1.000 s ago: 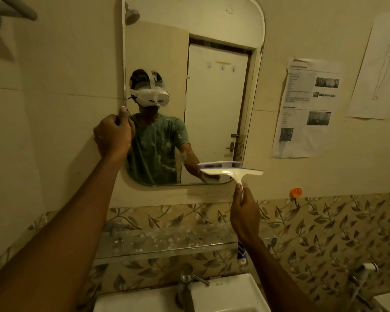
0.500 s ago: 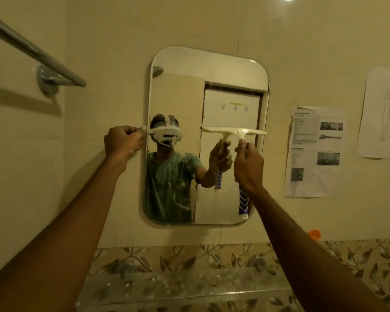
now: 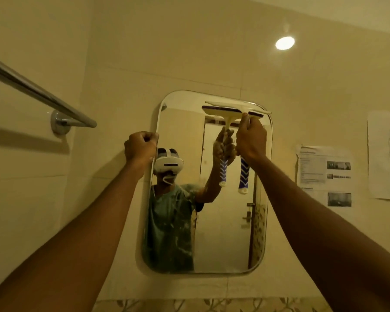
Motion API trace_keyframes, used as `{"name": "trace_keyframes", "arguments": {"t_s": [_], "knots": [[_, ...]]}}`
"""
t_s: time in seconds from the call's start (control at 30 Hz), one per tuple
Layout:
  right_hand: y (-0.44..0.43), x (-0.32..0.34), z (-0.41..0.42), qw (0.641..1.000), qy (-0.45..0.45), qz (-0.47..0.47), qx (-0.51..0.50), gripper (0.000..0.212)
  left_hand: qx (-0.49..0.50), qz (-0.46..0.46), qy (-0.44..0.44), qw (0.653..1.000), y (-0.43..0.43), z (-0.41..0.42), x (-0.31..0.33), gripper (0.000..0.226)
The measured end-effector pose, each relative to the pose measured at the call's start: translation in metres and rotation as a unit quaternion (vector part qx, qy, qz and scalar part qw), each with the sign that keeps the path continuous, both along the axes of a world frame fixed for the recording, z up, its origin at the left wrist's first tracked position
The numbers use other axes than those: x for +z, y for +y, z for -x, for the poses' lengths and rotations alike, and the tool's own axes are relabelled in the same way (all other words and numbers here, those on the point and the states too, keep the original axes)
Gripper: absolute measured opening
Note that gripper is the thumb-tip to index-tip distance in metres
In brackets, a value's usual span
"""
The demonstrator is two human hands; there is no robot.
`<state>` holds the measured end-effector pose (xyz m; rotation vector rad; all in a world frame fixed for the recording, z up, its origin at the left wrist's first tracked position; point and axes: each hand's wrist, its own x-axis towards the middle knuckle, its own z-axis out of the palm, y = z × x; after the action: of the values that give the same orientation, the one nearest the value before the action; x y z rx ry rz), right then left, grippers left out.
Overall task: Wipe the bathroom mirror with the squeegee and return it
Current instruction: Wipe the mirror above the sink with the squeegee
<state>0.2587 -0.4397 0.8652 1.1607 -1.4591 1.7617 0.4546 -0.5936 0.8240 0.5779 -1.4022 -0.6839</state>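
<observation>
Right hand (image 3: 250, 138) grasps the squeegee (image 3: 234, 109) by its neck just under the blade; the blue-white handle hangs below the fist. The blade lies flat across the mirror (image 3: 223, 233) top, upper centre-right of frame. Left hand (image 3: 141, 146) is a clenched fist against the mirror's left edge. Towel bar (image 3: 38, 91) at upper left.

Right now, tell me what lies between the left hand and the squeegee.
Head view: only mirror glass lies between the left hand and the squeegee.
</observation>
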Motion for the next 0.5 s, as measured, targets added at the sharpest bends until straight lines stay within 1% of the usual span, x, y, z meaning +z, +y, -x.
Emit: {"name": "trace_keyframes", "arguments": {"t_s": [0.1,0.2,0.3,0.4,0.5], "knots": [[-0.007,0.023,0.003,0.999,0.009,-0.028,-0.028,0.045,-0.025,0.007,-0.016,1.0,-0.01,-0.005,0.0,0.029],[-0.013,0.03,0.004,0.996,0.008,-0.059,-0.064,0.045,-0.011,0.028,-0.031,0.999,-0.01,-0.004,0.0,0.028],[-0.015,0.028,0.003,0.995,-0.004,-0.073,-0.068,0.047,0.007,0.037,-0.034,0.999,-0.011,0.001,-0.002,0.031],[-0.015,0.006,-0.002,0.995,-0.011,-0.082,-0.052,0.043,0.003,0.028,-0.026,0.999,-0.014,0.003,-0.003,0.032],[-0.013,-0.046,-0.007,0.994,-0.01,-0.107,-0.029,0.038,0.011,0.028,-0.029,0.999,-0.014,0.005,-0.004,0.033]]}}
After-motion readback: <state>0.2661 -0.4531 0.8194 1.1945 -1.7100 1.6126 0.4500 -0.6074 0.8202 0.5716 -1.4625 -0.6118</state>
